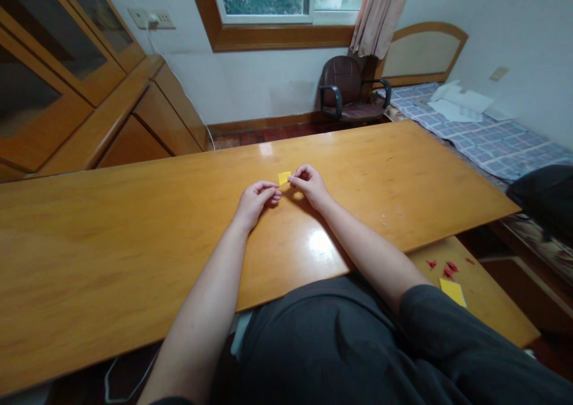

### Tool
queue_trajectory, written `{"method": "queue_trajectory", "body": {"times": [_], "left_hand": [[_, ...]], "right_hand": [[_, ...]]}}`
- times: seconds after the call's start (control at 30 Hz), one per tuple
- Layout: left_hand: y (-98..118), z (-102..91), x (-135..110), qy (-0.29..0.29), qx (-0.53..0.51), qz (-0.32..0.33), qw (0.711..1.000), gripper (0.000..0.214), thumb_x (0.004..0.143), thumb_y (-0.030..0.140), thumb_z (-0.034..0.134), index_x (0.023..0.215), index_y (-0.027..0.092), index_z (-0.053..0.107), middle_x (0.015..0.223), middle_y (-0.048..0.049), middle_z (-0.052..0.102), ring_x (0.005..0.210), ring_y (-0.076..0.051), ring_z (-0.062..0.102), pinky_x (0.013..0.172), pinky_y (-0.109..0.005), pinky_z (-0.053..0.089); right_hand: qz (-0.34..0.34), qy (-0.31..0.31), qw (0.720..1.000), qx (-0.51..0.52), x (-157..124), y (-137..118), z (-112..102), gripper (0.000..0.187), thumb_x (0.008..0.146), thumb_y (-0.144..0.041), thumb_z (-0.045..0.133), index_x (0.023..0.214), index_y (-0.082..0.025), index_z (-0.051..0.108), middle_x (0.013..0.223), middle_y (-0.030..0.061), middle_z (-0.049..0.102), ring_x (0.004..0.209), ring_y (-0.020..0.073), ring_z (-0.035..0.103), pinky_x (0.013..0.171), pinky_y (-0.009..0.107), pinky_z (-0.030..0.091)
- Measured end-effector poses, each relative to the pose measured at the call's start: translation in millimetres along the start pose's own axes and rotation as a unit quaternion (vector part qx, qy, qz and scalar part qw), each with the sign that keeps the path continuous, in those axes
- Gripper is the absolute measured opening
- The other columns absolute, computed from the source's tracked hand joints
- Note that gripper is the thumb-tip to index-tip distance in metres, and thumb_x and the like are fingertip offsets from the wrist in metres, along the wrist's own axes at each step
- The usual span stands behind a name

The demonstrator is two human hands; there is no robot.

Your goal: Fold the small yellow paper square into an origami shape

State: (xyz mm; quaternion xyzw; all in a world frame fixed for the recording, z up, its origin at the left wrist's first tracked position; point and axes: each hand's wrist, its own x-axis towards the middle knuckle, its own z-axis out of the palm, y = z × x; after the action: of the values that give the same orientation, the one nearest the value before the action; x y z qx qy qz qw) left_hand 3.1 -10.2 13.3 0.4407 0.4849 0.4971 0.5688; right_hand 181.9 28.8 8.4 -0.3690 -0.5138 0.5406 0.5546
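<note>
1. Yellow paper square (283, 178), small: sat between the two hands, at or just above the wooden table (111, 244), around the middle of its depth.
2. Right hand (312, 186): thumb and index finger clamped together on the paper's right edge.
3. Left hand (255, 204): fingers curled at the paper's lower left corner. Could not tell whether they pinched it or only sat beside it.
4. Lower board (496, 312), right of the wearer, below table height: carried several small red pieces (452, 266) in a loose group, plus a larger yellow sheet (452, 291) just beside them.
5. Glass-door cabinet (74, 88), far left: wood frames, doors shut. Interior dark behind the panes; contents could not be made out. Lower fronts were closed too.
6. Black bag-like item (544, 205), right edge: lay on the bed (478, 151); what it held could not be seen. White sheets (463, 103) lay further up the same checked cover.
7. Maroon chair (342, 85): stood beyond the table, near the window wall.
</note>
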Motion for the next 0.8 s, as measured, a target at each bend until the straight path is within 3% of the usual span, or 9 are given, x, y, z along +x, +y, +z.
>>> {"method": "queue_trajectory", "body": {"times": [0.33, 0.53, 0.8], "left_hand": [[5.3, 5.2, -2.9, -0.026, 0.039, -0.003, 0.999, 0.046, 0.063, 0.056, 0.082, 0.078, 0.015, 0.067, 0.078, -0.0069, 0.073, 0.065, -0.014, 0.066, 0.067, -0.026, 0.054], [4.5, 4.3, -2.2, -0.025, 0.036, -0.019, 0.999, 0.046, 0.058, 0.053, 0.087, 0.070, 0.014, 0.064, 0.076, -0.0069, 0.073, 0.063, -0.013, 0.065, 0.063, -0.025, 0.052], [7.5, 6.4, -4.3, -0.024, 0.010, -0.038, 0.999, 0.045, 0.058, 0.049, 0.088, 0.073, 0.013, 0.067, 0.077, -0.0082, 0.074, 0.065, -0.013, 0.067, 0.066, -0.025, 0.053]], "right_hand": [[0.007, -0.062, 0.998, -0.018, -1.4, 5.7, 1.0, 0.039, 0.065, -0.042, 0.081, 0.076, -0.021, 0.052, 0.068, -0.0058, 0.055, 0.065, 0.0110, 0.053, 0.066, 0.026, 0.042], [-0.001, -0.068, 0.997, -0.020, -0.9, 9.8, 2.3, 0.035, 0.066, -0.039, 0.081, 0.076, -0.020, 0.052, 0.069, -0.0058, 0.054, 0.064, 0.0102, 0.051, 0.065, 0.025, 0.040], [-0.003, -0.068, 0.998, -0.003, 0.3, 8.7, 3.7, 0.036, 0.066, -0.039, 0.082, 0.080, -0.019, 0.055, 0.072, -0.0051, 0.059, 0.065, 0.0100, 0.053, 0.067, 0.025, 0.042]]}}
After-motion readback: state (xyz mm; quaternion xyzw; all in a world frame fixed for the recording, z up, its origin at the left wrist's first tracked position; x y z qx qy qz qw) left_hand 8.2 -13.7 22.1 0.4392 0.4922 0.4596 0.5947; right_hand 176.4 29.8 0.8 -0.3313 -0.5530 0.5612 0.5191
